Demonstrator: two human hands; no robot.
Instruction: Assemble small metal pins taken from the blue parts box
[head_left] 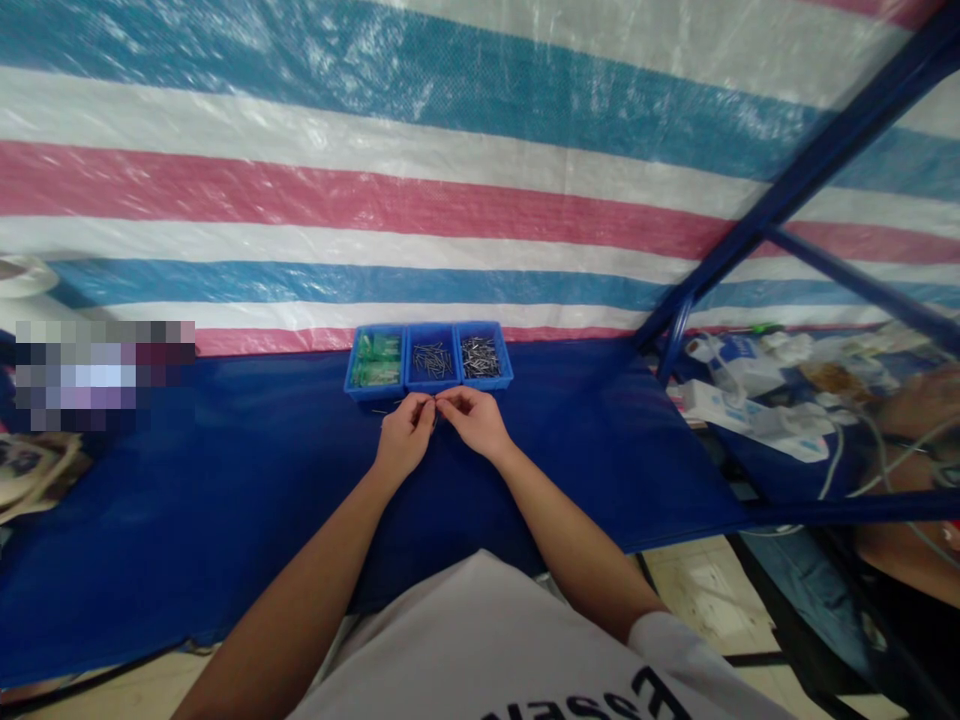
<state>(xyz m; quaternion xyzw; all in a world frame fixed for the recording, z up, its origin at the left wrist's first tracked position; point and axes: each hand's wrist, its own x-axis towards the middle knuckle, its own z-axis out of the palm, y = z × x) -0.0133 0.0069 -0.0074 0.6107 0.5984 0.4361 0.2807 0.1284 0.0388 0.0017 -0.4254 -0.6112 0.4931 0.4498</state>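
My left hand (406, 430) and my right hand (474, 420) meet fingertip to fingertip just in front of the blue bins. Both are pinched closed on something too small to make out. The left bin (349, 376) holds green and clear small packets (378, 360). In the middle bin (433, 383) lie thin dark metal pieces (432, 360). Shinier metal pieces (481, 357) fill the right bin (508, 372). A thin sliver-like piece (380, 411) rests on the blue table surface (300, 480) beside my left hand.
A striped plastic sheet (420, 235) hangs behind the table. Blue metal bars (720, 250) rise at the right. Beyond them are white boxes (750, 415), cables and part of another person's arm (919, 405). A white roll (26, 277) stands far left.
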